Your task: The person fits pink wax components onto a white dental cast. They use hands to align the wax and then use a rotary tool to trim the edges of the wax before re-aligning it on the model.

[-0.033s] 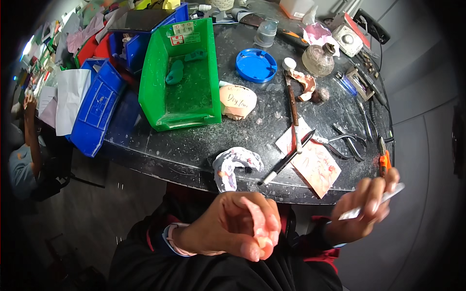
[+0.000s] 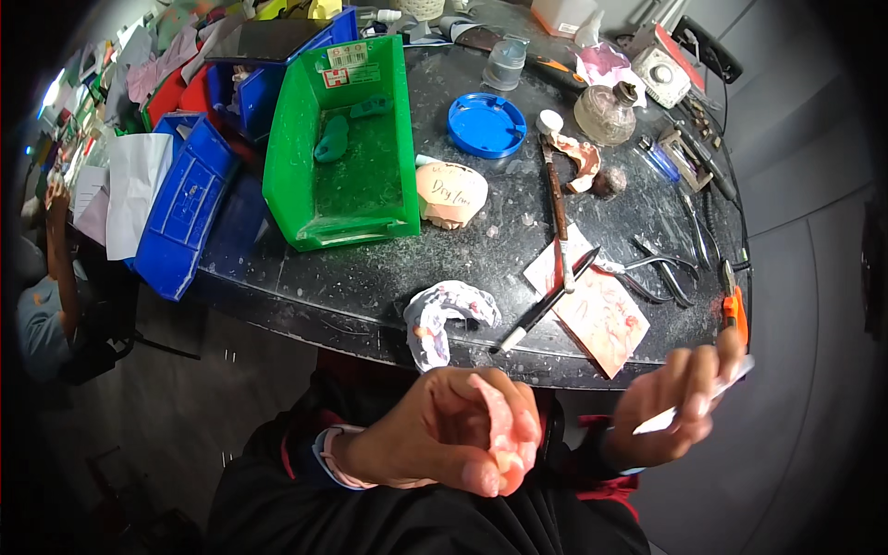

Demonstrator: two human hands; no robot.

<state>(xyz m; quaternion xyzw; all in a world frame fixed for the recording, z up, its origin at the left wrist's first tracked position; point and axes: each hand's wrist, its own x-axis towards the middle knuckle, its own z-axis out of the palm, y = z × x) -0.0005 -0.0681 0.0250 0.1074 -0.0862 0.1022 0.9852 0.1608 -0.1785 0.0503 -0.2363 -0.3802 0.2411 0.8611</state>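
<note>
Dark bench [image 2: 319, 277], right hand [image 2: 655, 396] now further left

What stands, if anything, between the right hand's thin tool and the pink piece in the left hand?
Only fingers of the left hand, curled along the right side of the pink piece. Beyond them, nothing visible blocks the space to the thin tool in the right hand.

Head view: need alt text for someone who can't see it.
A person's left hand pinches a curved pink piece and the right hand holds a thin pale tool, in front of a cluttered black bench. On the bench lie a green bin, a white horseshoe-shaped piece and stained paper.
</note>
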